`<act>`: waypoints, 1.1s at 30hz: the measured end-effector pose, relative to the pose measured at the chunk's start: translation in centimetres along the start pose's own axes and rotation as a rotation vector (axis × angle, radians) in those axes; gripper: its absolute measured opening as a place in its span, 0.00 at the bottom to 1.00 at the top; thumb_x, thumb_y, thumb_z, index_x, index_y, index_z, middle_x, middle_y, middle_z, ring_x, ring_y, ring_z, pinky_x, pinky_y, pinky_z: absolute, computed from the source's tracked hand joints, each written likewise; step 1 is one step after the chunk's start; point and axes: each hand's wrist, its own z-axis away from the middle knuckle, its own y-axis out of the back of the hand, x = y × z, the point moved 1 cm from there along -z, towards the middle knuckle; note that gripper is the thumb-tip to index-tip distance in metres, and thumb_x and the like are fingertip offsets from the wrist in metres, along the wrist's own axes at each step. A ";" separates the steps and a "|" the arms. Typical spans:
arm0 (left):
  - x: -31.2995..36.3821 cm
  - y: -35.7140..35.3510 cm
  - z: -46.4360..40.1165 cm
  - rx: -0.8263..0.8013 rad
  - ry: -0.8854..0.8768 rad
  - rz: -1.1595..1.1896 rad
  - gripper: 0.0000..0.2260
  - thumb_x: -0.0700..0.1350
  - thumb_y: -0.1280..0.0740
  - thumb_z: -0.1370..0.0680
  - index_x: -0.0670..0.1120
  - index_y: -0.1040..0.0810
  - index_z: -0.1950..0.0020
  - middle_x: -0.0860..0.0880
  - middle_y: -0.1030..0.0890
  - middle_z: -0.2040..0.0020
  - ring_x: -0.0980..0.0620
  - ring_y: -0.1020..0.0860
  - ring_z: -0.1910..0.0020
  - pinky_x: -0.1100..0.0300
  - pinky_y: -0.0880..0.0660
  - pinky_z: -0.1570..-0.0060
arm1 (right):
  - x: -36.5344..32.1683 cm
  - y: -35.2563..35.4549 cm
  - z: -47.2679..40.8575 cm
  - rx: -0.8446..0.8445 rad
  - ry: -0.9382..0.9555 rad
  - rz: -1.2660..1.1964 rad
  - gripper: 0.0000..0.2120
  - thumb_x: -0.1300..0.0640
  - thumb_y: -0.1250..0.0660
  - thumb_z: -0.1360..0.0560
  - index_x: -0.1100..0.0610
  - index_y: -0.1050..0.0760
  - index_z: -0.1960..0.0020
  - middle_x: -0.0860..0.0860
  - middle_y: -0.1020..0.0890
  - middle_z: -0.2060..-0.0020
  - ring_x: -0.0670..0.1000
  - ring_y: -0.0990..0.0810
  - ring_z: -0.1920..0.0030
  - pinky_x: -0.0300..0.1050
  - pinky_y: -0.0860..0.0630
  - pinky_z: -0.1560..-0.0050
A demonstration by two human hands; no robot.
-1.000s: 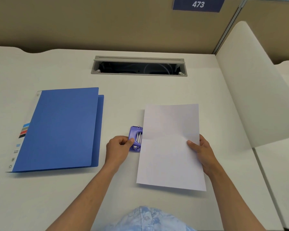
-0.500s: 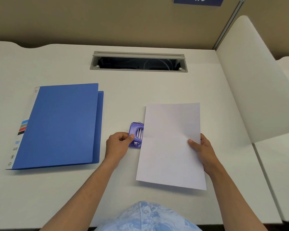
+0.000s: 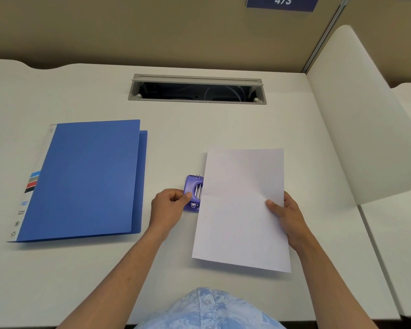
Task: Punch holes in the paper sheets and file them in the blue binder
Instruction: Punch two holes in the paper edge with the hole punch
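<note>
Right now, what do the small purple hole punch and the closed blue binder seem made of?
Small purple hole punch: glossy moulded plastic body, it seems, with shiny silvery metal rods and rivets. Closed blue binder: matte, thin, flat covers, probably plastic sheet; printed white spine.

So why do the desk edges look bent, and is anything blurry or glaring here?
Head view: the wide-angle lens bows the desk and the divider. Lighting is soft and even, with no glare; a faint shadow lies under the paper sheet along its near edge. The hands, left and right, the purple hole punch and the blue binder all look sharp.
</note>
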 end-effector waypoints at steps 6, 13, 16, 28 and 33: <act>0.0 0.0 0.0 -0.008 -0.003 0.006 0.09 0.48 0.29 0.24 0.44 0.18 0.60 0.49 0.18 0.60 0.53 0.23 0.61 0.63 0.30 0.62 | 0.3 0.0 -0.1 0.025 0.003 0.043 0.14 0.63 0.33 0.20 0.53 0.25 0.36 0.54 0.14 0.43 0.60 0.15 0.46 0.62 0.18 0.46; 0.0 0.1 0.0 -0.018 -0.009 0.022 0.08 0.48 0.29 0.24 0.47 0.19 0.62 0.51 0.18 0.60 0.53 0.23 0.60 0.63 0.29 0.61 | 0.4 0.4 0.1 0.033 0.013 0.059 0.14 0.63 0.34 0.20 0.52 0.25 0.36 0.53 0.15 0.43 0.59 0.14 0.47 0.58 0.17 0.49; 0.1 0.1 0.0 -0.016 -0.010 0.021 0.07 0.48 0.29 0.24 0.49 0.20 0.62 0.52 0.18 0.60 0.54 0.22 0.59 0.64 0.29 0.61 | 0.4 0.4 0.2 0.025 0.016 0.066 0.14 0.63 0.34 0.20 0.51 0.25 0.37 0.53 0.14 0.44 0.58 0.14 0.47 0.56 0.17 0.50; -0.2 0.0 -0.2 -0.009 -0.013 0.015 0.08 0.48 0.28 0.25 0.48 0.19 0.63 0.52 0.18 0.61 0.53 0.22 0.60 0.63 0.29 0.61 | 0.2 0.2 0.0 0.010 0.006 0.014 0.15 0.63 0.34 0.20 0.52 0.24 0.36 0.53 0.14 0.44 0.59 0.14 0.48 0.53 0.16 0.55; -0.3 0.0 -0.3 -0.008 -0.022 0.020 0.08 0.47 0.28 0.25 0.45 0.19 0.62 0.50 0.18 0.61 0.52 0.23 0.61 0.62 0.29 0.61 | 0.1 -0.2 -0.3 0.015 0.013 0.027 0.14 0.63 0.34 0.21 0.51 0.24 0.37 0.53 0.14 0.44 0.58 0.14 0.48 0.51 0.16 0.56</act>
